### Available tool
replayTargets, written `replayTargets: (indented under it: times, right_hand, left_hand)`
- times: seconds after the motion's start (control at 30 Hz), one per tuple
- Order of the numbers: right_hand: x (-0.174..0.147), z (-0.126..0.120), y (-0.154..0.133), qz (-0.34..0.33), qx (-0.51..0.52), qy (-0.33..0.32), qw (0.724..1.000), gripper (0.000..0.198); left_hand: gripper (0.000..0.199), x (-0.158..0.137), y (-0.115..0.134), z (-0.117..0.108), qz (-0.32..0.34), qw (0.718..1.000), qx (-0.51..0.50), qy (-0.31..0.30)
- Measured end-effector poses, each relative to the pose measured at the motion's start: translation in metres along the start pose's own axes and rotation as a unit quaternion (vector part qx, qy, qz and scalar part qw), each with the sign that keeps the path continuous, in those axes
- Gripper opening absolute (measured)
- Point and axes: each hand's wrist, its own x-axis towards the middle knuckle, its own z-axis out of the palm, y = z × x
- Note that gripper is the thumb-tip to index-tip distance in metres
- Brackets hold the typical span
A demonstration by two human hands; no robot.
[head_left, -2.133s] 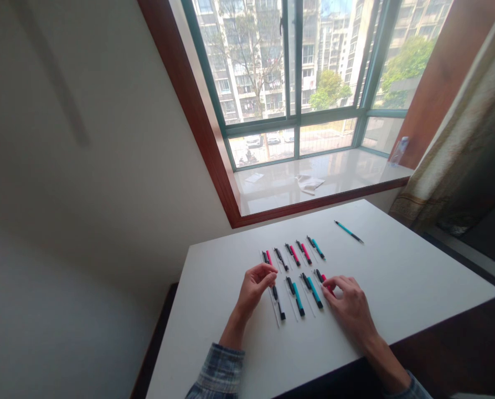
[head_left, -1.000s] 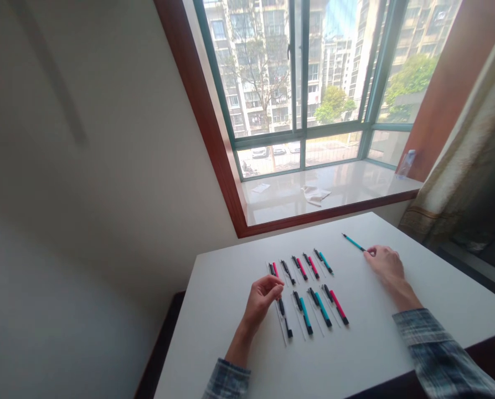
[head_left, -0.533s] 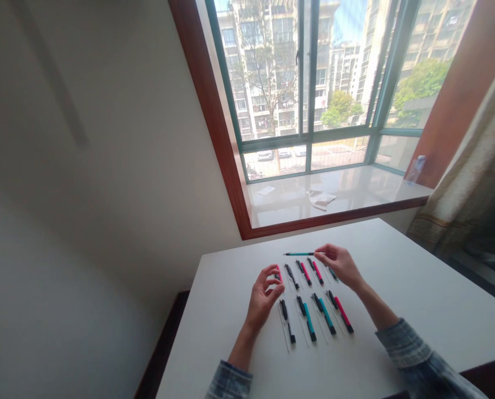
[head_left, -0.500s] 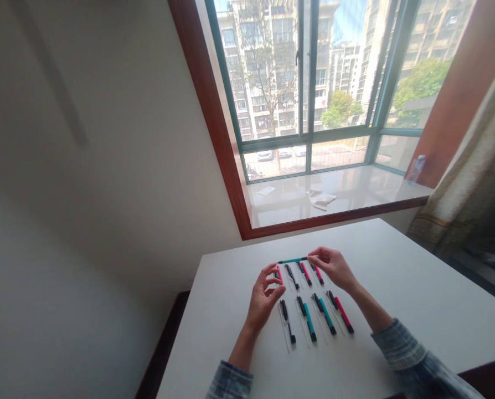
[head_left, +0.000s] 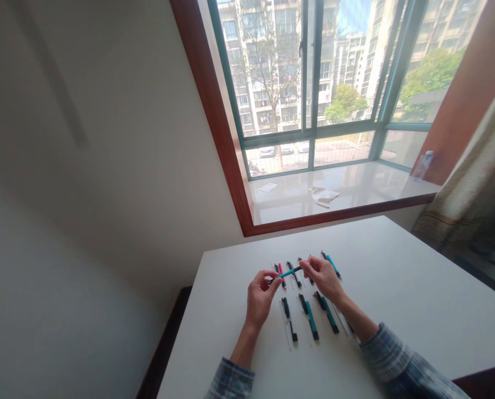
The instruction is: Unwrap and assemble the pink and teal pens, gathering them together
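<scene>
A teal and black pen point(head_left: 288, 274) is held off the table between my two hands. My left hand point(head_left: 261, 296) pinches its left end with thumb and fingers. At the pen's black right end, my right hand point(head_left: 323, 279) is closed with its fingertips together. Below them lie two rows of pen parts. The far row shows a pink and black pen point(head_left: 281, 272), a black one point(head_left: 294, 274) and, past my right hand, a teal one point(head_left: 333, 265). In the near row are a black set point(head_left: 287, 310) and teal barrels point(head_left: 311, 321). My right hand and forearm hide some parts.
The white table point(head_left: 222, 332) meets the wall below a window sill point(head_left: 287, 208). On the sill lie a crumpled white cloth point(head_left: 324, 196) and a clear bottle point(head_left: 422, 166). A curtain point(head_left: 459, 188) hangs at the right.
My right hand has come left and nearer with the pen. The left hand, apart from the pen's end before, now pinches it. A teal pen at the far right has come into view.
</scene>
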Motion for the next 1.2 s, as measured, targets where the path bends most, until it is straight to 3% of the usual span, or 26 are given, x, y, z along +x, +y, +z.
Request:
replayTargets:
  times: [0.17, 0.37, 0.63, 1.2]
  right_hand:
    - [-0.001, 0.001, -0.002, -0.007, -0.017, -0.007, 1.0, 0.056]
    - [0.001, -0.004, 0.003, -0.006, -0.076, 0.039, 0.996, 0.06]
    - [0.0, -0.004, 0.0, -0.028, -0.066, -0.008, 0.997, 0.057]
    - [0.002, -0.01, -0.003, -0.055, -0.013, -0.029, 0.998, 0.036]
  left_hand:
    - [0.031, -0.004, 0.01, 0.004, 0.049, 0.996, 0.072, -0.03]
    - [0.035, -0.004, 0.008, 0.003, 0.045, 0.995, 0.082, -0.031]
    - [0.036, -0.006, 0.012, 0.005, 0.074, 0.989, 0.12, -0.047]
    - [0.042, -0.002, 0.007, 0.005, 0.037, 0.993, 0.095, -0.057]
